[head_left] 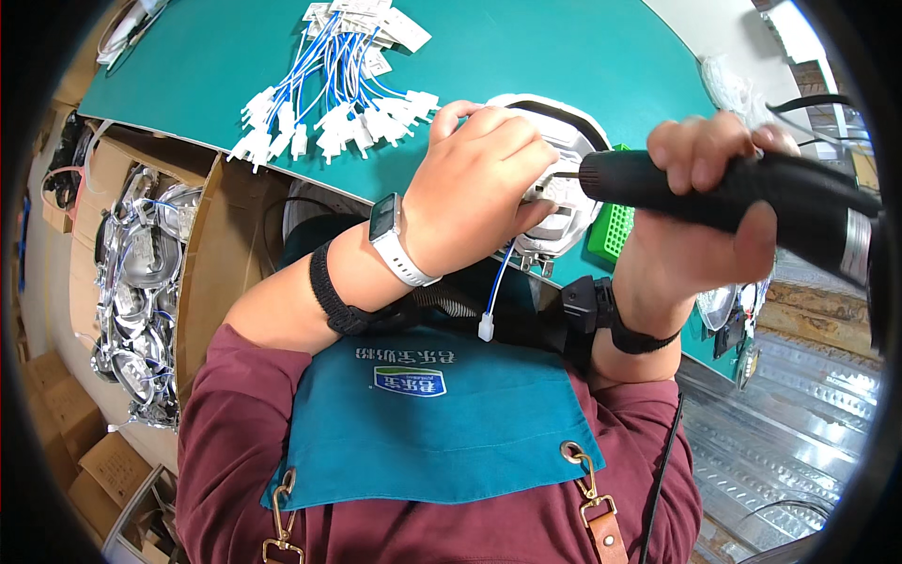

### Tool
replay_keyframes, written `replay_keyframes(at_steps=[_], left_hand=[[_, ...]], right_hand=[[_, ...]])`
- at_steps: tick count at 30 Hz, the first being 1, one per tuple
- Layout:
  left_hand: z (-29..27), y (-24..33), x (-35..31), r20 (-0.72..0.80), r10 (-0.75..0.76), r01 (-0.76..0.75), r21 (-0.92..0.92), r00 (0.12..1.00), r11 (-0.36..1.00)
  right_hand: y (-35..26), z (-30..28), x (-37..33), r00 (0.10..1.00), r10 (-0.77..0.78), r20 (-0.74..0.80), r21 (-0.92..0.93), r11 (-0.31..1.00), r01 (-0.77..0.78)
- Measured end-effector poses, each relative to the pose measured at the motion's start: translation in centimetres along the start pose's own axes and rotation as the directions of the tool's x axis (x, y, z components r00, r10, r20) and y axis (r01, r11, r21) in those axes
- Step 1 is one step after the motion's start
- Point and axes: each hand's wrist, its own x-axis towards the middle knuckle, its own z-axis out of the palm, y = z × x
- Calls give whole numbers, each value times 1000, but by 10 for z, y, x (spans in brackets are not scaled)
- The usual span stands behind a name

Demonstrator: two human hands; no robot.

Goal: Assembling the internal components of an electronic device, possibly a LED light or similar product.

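Note:
My right hand (700, 183) is wrapped round a black electric screwdriver (648, 180), held nearly level, its thin bit pointing left. The bit's tip reaches a round white-and-silver metal housing (571, 211) with a black rim band, lying at the table's near edge. My left hand (489, 183) grips the housing from the left, its thumb and fingertips close to the bit; the fingertips are partly hidden. From the housing's near side hangs a blue-and-white wire pair (501, 273) ending in a white plug connector (486, 327).
A bundle of blue-and-white wires with white connectors (338, 103) and paper tags lies on the green table (526, 47). A green perforated tray (615, 230) sits behind the screwdriver. At left stands a cardboard box (211, 235) of silver metal parts (146, 263). Clear plastic bags (733, 89) lie far right.

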Motion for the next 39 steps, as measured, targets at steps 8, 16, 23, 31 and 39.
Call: replay_keyframes(at_steps=[8,16,23,31,39], left_hand=[[-7,9,2,56,-14,11,62,998,998],[-10,21,19,186,93,-133,216,978,967],[-39,13,39,135,26,-9,-121,990,993],[-166,-36,-52,-262,-590,-204,-965,763,165],[-309,-171,-239,-386,-923,-331,-870,0,364]], right_hand=[[14,-6,17,967,111,229,141,979,-146],[-66,-24,-21,966,-242,-96,226,940,258],[-63,-78,-64,905,-205,-373,-220,967,128],[-36,-96,-66,883,-81,-463,-174,985,-1],[-30,-121,-59,995,11,-103,-73,997,-19]])
